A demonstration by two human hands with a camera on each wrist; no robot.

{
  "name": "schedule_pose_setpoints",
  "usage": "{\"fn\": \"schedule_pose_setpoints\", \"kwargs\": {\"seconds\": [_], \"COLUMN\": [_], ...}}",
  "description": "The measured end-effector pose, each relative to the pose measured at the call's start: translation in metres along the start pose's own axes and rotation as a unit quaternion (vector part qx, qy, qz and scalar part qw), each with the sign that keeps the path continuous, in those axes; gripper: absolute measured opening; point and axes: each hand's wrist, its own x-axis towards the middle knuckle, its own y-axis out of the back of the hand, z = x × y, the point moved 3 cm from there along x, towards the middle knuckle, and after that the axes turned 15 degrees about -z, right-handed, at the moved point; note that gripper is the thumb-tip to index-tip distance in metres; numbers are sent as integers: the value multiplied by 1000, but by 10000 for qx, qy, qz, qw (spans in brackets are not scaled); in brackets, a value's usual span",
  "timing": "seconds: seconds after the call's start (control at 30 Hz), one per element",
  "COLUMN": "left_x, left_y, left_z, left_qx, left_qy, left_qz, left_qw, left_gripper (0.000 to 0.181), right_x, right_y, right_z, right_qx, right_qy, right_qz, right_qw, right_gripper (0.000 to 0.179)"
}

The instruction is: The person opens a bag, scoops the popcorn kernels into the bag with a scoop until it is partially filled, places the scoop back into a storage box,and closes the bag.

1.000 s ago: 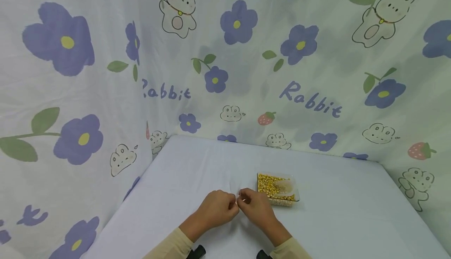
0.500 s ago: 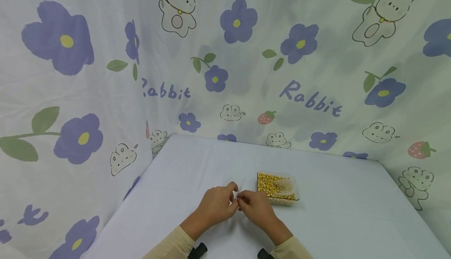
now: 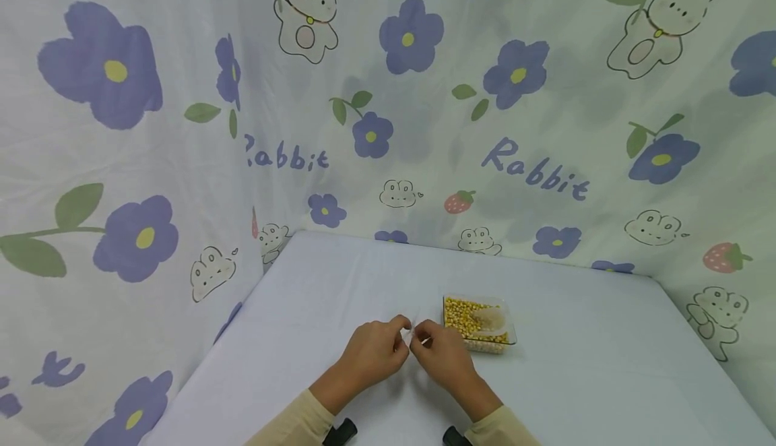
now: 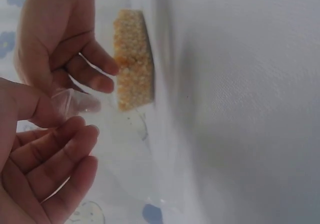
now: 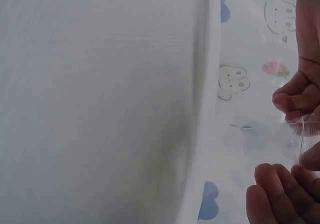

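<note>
A thin clear plastic bag is stretched between my two hands above the table. My left hand pinches one side of its edge between thumb and forefinger. On the other side my right hand pinches it with curled fingertips. The left wrist view shows the crinkled plastic over a fingertip, with the left hand's other fingers loosely bent. In the right wrist view the bag's lower part is so sheer that its outline is hard to make out. A clear box of yellow corn kernels stands just beyond the right hand.
Inside the corn box, a translucent scoop-like piece lies on the kernels at the right. White cloth covers the table. A curtain printed with rabbits and flowers rises behind and to the left.
Both hands stay in nearly the same spot while the fingers shift their pinch on the bag. The left forefinger has lifted and straightened a little. The corn box has not moved.
</note>
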Motion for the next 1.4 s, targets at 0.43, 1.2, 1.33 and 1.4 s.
{"fn": "schedule_pose_setpoints", "kwargs": {"seconds": [0.43, 1.2, 1.33, 1.4], "left_x": [1, 2, 0, 0], "left_y": [2, 10, 11, 12], "left_z": [-2, -4, -2, -2], "left_qx": [217, 374, 341, 396], "left_qy": [49, -38, -128, -134], "left_qz": [149, 110, 156, 183], "left_qw": [9996, 9992, 9992, 9990], "left_gripper": [22, 21, 21, 21], "right_x": [-1, 0, 0, 0], "right_y": [1, 3, 5, 6], "right_z": [-3, -4, -4, -3], "right_qx": [-33, -50, -162, -178], "right_qy": [466, 688, 554, 448], "right_qz": [69, 258, 404, 423], "right_qw": [9989, 9973, 9975, 9979], "right_gripper": [7, 6, 9, 10]}}
